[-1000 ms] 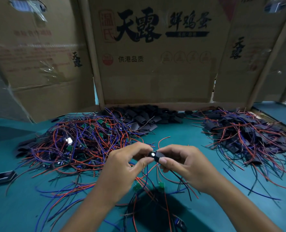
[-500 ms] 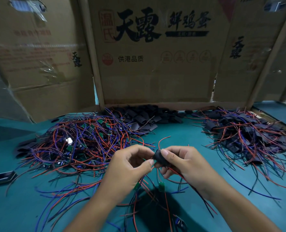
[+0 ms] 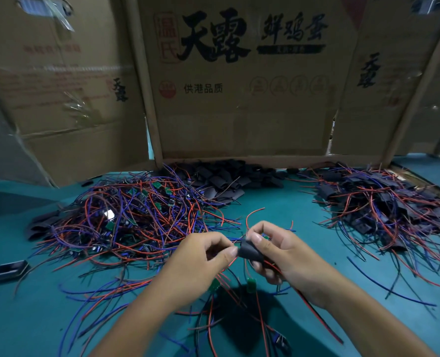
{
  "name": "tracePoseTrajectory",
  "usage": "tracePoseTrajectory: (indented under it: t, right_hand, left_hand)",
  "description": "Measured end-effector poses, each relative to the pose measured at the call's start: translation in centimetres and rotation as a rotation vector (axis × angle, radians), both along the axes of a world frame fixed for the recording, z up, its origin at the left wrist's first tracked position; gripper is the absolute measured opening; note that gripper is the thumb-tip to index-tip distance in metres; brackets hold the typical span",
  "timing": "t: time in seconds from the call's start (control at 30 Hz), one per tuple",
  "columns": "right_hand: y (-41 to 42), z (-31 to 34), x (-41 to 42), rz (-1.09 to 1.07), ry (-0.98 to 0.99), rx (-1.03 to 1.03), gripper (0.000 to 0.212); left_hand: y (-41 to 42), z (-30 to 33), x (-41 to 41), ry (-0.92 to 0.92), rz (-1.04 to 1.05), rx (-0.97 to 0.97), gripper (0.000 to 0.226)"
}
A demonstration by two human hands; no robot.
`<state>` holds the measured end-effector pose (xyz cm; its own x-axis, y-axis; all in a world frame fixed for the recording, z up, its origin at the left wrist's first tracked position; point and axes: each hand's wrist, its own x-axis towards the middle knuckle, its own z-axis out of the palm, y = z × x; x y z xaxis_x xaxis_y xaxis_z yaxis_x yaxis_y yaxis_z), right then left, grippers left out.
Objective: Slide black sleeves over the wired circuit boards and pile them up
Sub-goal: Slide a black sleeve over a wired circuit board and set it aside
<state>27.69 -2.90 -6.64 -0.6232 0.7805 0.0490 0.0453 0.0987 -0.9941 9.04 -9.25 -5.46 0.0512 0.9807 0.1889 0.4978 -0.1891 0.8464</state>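
Since half a second ago the black sleeve (image 3: 251, 251) sits further into the right hand's grip, thumb now laid across its top; the left fingertips have closed in on its left end.

Far left of the hands, a small dark box-like item (image 3: 10, 269) lies alone on the teal worktop (image 3: 28, 318). Between it and the left hand spreads the pile of unsleeved boards (image 3: 126, 215), a tangle of red and blue wires with green boards showing.

Left hand (image 3: 201, 261): fingers curled, thumb and forefinger pinching at the sleeve's left opening, where red wire enters. What exactly they pinch is hidden.

Beyond the hands, against the cardboard wall (image 3: 239, 112), a heap of empty sleeves (image 3: 229, 176).

Right hand (image 3: 278, 251): curled round the sleeve, thumb on top, fingers beneath. Red and black leads trail from under it toward the viewer. Two green boards (image 3: 251, 282) lie just below the hands.

Well right of the right hand, the finished pile (image 3: 384, 204) of sleeved boards.
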Motion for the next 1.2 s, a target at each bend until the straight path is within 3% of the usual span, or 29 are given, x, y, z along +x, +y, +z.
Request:
tracePoseTrajectory:
  t: [0.13,0.2,0.4,0.57,1.2]
  right_hand:
    - [0.0,-0.3,-0.3,-0.001,0.031,0.075,0.018]
    - [0.1,-0.5,-0.4,-0.07,0.016,0.251,0.007]
    - [0.0,-0.4,-0.2,-0.173,-0.094,0.615,0.029]
    - [-0.2,-0.5,-0.2,-0.25,-0.248,0.924,0.032]
    - [-0.9,-0.4,-0.4,-0.199,-0.374,1.012,0.042]
  left_hand:
    - [-0.4,0.6,0.1,-0.304,-0.017,-0.121,0.018]
    - [-0.5,0.7,0.2,-0.34,0.022,-0.105,0.019]
    - [-0.2,0.8,0.1,-0.423,0.072,-0.036,0.023]
    - [0.0,0.5,0.2,-0.475,0.121,-0.018,0.01]
    - [0.1,0.2,0.3,-0.363,0.092,0.046,0.009]
